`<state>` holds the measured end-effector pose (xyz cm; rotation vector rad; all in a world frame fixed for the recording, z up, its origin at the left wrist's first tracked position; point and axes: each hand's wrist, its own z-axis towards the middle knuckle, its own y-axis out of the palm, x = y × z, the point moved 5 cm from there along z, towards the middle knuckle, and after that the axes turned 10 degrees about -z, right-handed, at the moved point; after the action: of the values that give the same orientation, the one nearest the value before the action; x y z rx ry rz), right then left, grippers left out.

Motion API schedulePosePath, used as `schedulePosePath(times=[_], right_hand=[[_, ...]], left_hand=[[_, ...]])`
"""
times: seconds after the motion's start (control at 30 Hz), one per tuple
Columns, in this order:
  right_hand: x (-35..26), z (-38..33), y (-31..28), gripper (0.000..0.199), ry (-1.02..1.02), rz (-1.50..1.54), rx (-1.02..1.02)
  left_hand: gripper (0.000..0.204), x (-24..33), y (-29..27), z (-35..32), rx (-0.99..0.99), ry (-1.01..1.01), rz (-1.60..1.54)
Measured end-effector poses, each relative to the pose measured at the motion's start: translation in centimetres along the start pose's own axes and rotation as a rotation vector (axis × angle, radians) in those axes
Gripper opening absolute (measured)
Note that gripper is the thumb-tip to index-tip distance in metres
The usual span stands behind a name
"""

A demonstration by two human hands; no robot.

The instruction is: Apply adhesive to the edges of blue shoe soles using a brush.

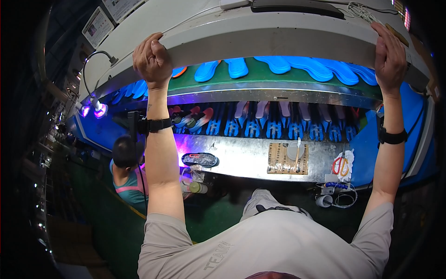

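Note:
Both my arms reach up and forward to the pale grey machine hood (278, 44) that spans the far side. My left hand (153, 60) is closed over the hood's front edge at the left, its fingers curled on top. Toward the right end, my right hand (390, 63) grips the same edge, fingers bent over it. Under the hood, several blue shoe soles (238, 68) lie on a green conveyor belt (186, 84). On a lower level, a row of blue racks (252, 128) carries shoe parts, with pink-and-black shoes (200, 119) at their left.
The metal worktable (237, 158) bears a dark shoe (200, 160), a cardboard sheet (275, 163), a round grey lid (295, 149) with a brush, and orange-handled scissors (341, 166). A seated person (127, 169) is at the left, below purple lamps (100, 109). A dark flat device (297, 7) rests on the hood.

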<state>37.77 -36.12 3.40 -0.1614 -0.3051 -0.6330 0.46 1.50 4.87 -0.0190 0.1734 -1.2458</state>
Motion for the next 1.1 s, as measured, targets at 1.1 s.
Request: schedulePosePath(times=[1.1], right_hand=[[-0.21, -0.1, 0.15, 0.027, 0.003, 0.01, 0.008]], left_hand=[[0.043, -0.22, 0.06, -0.12, 0.02, -0.006, -0.002]])
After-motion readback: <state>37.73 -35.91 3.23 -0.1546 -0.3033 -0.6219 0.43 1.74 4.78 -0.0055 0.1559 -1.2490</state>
